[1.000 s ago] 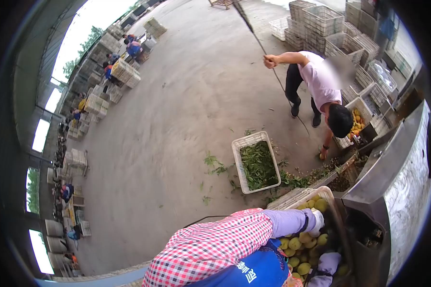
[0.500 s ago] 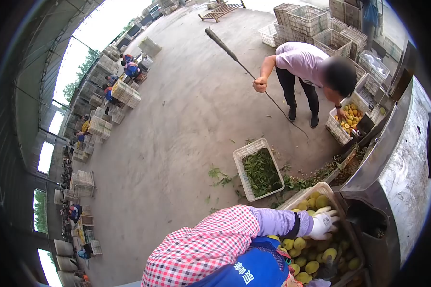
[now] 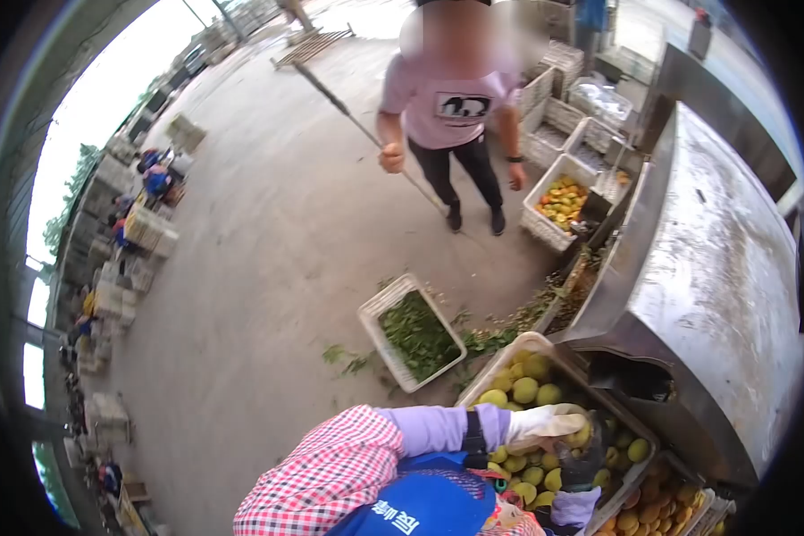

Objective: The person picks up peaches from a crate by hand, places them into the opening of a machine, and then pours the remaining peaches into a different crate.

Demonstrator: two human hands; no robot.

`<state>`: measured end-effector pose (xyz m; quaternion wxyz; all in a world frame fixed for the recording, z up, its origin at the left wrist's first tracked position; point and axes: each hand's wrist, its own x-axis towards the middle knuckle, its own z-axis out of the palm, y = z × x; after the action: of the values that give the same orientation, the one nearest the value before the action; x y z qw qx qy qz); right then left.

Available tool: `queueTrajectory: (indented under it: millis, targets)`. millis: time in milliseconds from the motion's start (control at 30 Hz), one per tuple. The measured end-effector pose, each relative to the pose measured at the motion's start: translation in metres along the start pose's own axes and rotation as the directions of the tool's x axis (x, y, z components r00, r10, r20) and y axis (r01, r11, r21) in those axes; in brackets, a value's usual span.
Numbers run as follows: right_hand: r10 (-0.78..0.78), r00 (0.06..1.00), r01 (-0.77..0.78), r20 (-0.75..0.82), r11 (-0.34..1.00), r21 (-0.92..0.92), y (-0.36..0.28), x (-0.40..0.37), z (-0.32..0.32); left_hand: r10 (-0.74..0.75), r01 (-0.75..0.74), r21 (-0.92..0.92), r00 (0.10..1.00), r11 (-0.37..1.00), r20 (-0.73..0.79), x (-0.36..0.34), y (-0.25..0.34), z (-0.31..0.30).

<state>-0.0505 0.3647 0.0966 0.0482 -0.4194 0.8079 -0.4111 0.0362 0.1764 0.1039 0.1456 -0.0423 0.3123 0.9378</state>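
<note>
Reaching across a pale plastic crate (image 3: 533, 342), my left hand (image 3: 549, 423) wears a white glove with a lilac cuff. Its fingers curve over a round yellow-green fruit (image 3: 580, 435). Close below is my right hand (image 3: 584, 466), in a dark glove with a lilac cuff; its fingers are blurred and partly hidden. Many loose yellow-green fruits (image 3: 525, 390) fill the crate around both hands. My checked sleeve and blue apron (image 3: 411, 500) cover the lower edge of the view.
A crate of green leaves (image 3: 366, 314) stands on the floor. A person (image 3: 460, 116) holds a long stick (image 3: 335, 98) beside a crate of orange-yellow fruit (image 3: 534, 221). A metal machine (image 3: 697, 295) borders my crate. More orange fruit (image 3: 657, 505) lies at bottom right.
The person in pink has straightened up from the fruit crate and now faces me. The view has turned. My left hand has moved closer to my right hand, now with a fruit under its fingers.
</note>
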Motion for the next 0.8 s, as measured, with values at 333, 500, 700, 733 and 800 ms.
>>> queueTrajectory:
  millis: [333, 500, 700, 733, 800]
  targets:
    - [0.156, 0.987, -0.158, 0.03, 0.984, 0.086, -0.007, -0.026, 0.0, -0.202, 0.24, 0.271, 0.966, 0.932, -0.161, -0.012, 0.012, 0.016]
    - [0.161, 0.986, -0.161, 0.035, 0.987, -0.007, -0.008, -0.042, -0.007, -0.151, 0.2, 0.317, 0.974, 0.927, -0.17, -0.016, 0.005, 0.026]
    - [0.191, 0.982, -0.19, 0.0, 0.981, 0.033, -0.014, -0.051, -0.017, -0.256, 0.304, 0.28, 0.947, 0.911, -0.193, -0.004, -0.026, 0.013]
    - [0.163, 0.986, -0.163, -0.02, 0.986, 0.019, -0.013, -0.053, -0.016, -0.244, 0.291, 0.293, 0.952, 0.911, -0.187, -0.004, -0.027, 0.013]
    - [0.198, 0.98, -0.198, -0.012, 0.98, 0.021, -0.014, -0.055, -0.015, -0.215, 0.263, 0.32, 0.96, 0.91, -0.177, -0.007, -0.023, 0.015]
